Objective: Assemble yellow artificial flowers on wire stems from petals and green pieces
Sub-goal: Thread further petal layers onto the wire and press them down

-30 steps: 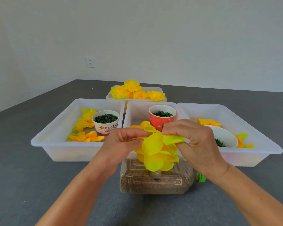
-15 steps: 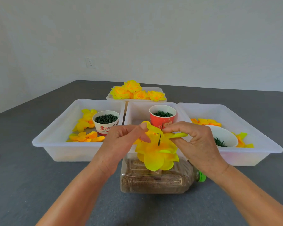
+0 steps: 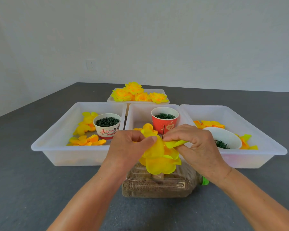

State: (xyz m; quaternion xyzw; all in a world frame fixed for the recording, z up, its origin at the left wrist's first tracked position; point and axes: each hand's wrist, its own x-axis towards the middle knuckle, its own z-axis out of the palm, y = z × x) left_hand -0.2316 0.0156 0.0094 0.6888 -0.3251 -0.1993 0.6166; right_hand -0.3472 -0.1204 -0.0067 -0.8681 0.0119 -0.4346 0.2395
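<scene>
A half-built yellow flower [image 3: 160, 157] stands on a thin dark wire stem [image 3: 163, 131] that pokes up between my hands. My left hand [image 3: 130, 147] pinches a yellow petal at the flower's upper left. My right hand [image 3: 197, 147] pinches a yellow-green petal on the right, close to the wire. The stem's lower part is hidden by petals. Loose yellow petals [image 3: 87, 130] lie in the left tray [image 3: 53, 142], and more petals [image 3: 208, 124] lie in the right tray [image 3: 260, 130].
A plastic bottle of brown grain [image 3: 157, 184] lies on its side under the flower. A white cup [image 3: 107, 125], a red cup [image 3: 164, 119] and a white bowl [image 3: 223, 139] hold green pieces. Finished flowers [image 3: 137, 94] fill a far tray.
The topmost petal layer has been pushed lower on the wire, so more wire shows above it. Both hands stay pinching petals and have shifted slightly.
</scene>
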